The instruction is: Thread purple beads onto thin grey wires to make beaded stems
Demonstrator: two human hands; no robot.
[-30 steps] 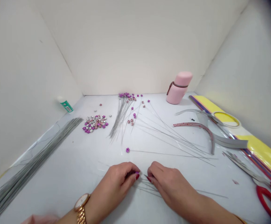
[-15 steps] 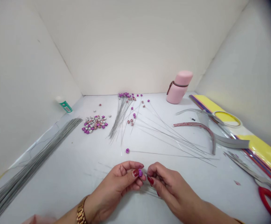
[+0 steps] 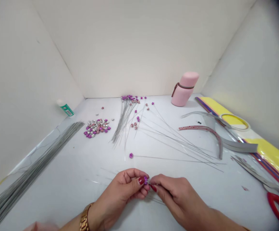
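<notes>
My left hand (image 3: 129, 187) pinches a small purple folded star (image 3: 145, 180) between its red-nailed thumb and fingers. Close against it, my right hand (image 3: 171, 192) is closed in a pinch on a thin grey wire, of which only a short bit shows at the star. Whether the wire's tip sits inside the star, I cannot tell. Just beyond my hands lies another purple star on a long wire (image 3: 131, 155). Several loose wires run partly hidden beneath my hands.
Purple, silver and pink stars form a pile (image 3: 97, 127) at left, beside a long wire bundle (image 3: 36, 170). Wired stars (image 3: 127, 99) lie at the back. A glue stick (image 3: 66, 108), a pink bottle (image 3: 184, 89), paper strips (image 3: 199, 128), tape (image 3: 234, 122) and red-handled scissors (image 3: 274, 202) surround them.
My right hand has come closer to the star, its fingers now straighter and lower. The left hand has shifted slightly right and still holds the star.
</notes>
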